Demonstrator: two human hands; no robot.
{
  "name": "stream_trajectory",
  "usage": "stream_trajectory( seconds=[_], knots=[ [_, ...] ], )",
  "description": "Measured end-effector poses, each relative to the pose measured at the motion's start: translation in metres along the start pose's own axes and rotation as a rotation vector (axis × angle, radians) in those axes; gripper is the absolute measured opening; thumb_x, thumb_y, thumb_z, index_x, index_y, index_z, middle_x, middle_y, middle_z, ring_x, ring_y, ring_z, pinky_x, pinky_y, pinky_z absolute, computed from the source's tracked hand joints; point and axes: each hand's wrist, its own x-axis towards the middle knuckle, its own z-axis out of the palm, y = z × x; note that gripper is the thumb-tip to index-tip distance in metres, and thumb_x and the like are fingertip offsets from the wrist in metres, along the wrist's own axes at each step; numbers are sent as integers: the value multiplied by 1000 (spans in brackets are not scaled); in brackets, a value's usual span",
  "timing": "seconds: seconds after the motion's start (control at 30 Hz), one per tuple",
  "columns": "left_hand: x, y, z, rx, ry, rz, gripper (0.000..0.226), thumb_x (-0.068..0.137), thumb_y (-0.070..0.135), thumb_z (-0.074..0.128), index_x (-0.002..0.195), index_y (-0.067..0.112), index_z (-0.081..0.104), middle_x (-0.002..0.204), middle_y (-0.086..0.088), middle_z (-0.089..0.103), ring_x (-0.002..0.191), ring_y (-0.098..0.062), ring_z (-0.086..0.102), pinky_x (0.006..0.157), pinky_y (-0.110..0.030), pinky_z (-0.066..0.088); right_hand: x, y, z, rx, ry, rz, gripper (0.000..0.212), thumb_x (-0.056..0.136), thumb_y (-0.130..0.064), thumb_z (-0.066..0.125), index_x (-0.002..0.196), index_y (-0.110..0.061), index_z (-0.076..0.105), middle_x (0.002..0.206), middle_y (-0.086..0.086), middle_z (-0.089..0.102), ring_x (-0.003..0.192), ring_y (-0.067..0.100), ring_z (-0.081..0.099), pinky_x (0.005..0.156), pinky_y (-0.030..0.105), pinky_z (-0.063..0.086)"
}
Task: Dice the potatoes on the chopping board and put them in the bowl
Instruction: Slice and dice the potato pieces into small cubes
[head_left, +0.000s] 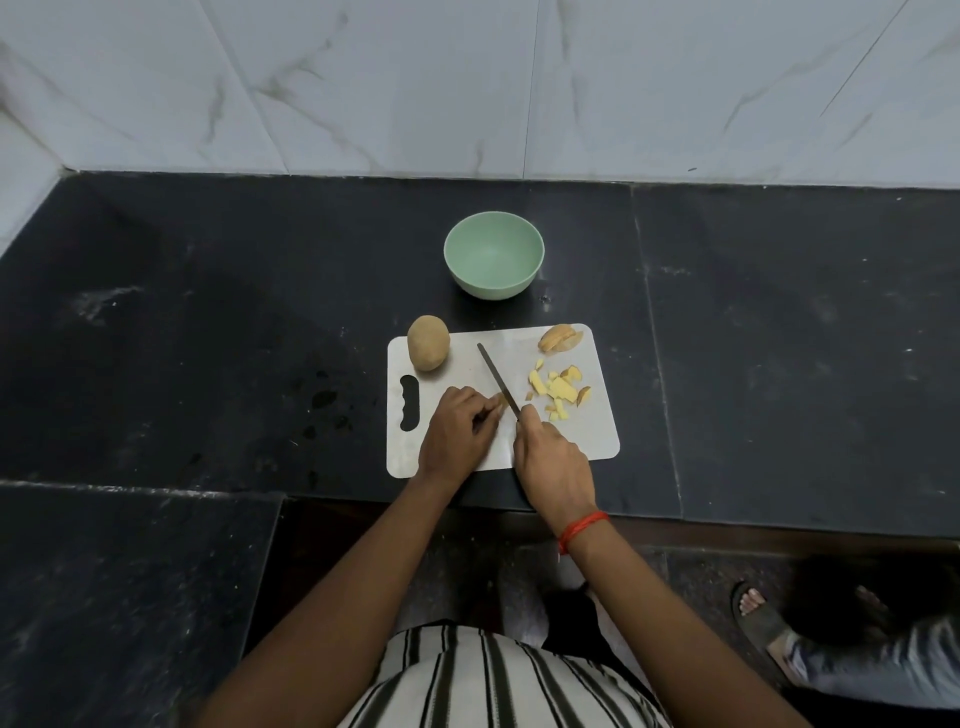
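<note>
Whole potato (428, 343) seemingly overhangs the chopping board's (597, 441) far edge, bowl (488, 287) apart.

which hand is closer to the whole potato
Left. The left hand lies just on the person's side of the whole potato; the right hand, gripping the knife, is farther away to the right.

Wall (467, 78): white tiles, grey veining.
Counter (208, 312): black stone slabs, seams, wet spots.
Floor (701, 577): dark speckled stone.
Light: soft, even.
</note>
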Motion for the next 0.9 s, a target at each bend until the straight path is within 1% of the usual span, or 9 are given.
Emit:
stream_trajectory(
  seconds=[0.1,0.27,0.43,0.53,0.6,0.67,0.73,0.77,0.9],
  knots=[
    [1,-2,0,-17,-15,8,23,101,29,63,86,12,69,81,4,61,82,-13,47,69,-25,40,1,3,0,-8,1,-10,11,105,-22,35,108,-15,43,83,14,62,65,39,60,51,34,33],
    [0,0,0,2,6,10,23,100,27,64,83,13,67,78,2,60,81,-15,47,69,-27,39,2,3,1,-9,-10,-11,13,105,-22,35,113,-15,43,85,15,63,68,40,61,53,35,34],
    [-1,4,2,31,27,10,22,99,23,66,80,14,63,77,4,57,80,-14,45,67,-26,35,-11,9,-2,18,-46,-25,9,103,-21,35,112,-19,36,84,12,61,68,40,61,53,38,42],
    [0,4,1,42,27,2,24,99,25,65,79,14,61,77,7,55,81,-12,43,67,-25,33,-42,19,-2,-6,-71,1,10,103,-24,36,112,-20,35,88,9,59,69,40,62,57,45,51],
    [-1,3,1,44,32,10,24,99,25,66,78,15,59,77,10,50,80,-10,41,67,-24,30,-65,29,-3,-12,-84,15,12,103,-27,37,114,-21,36,91,8,59,70,38,64,57,45,52],
    [-1,4,0,48,39,15,26,99,28,65,77,16,58,77,10,50,80,-10,41,66,-23,30,-82,37,-3,19,-83,28,6,103,-29,35,106,-23,35,89,5,59,71,36,65,56,43,51],
    [-1,3,0,42,40,12,29,100,31,64,76,16,56,76,8,51,78,-10,41,65,-24,31,-93,41,-3,77,-49,37,11,104,-33,32,96,-26,31,84,3,60,68,36,64,56,44,51],
    [-1,3,0,38,38,12,29,100,31,64,76,16,57,76,8,52,78,-11,42,65,-24,32,-95,41,-2,98,-18,34,13,105,-35,30,95,-26,32,83,2,61,66,35,64,54,44,51],
    [0,4,0,22,28,21,26,100,26,65,77,21,54,77,12,48,77,-10,40,67,-23,29,-68,25,2,119,115,26,19,105,-38,27,99,-24,38,81,3,62,61,33,62,50,44,51]
  ],
)
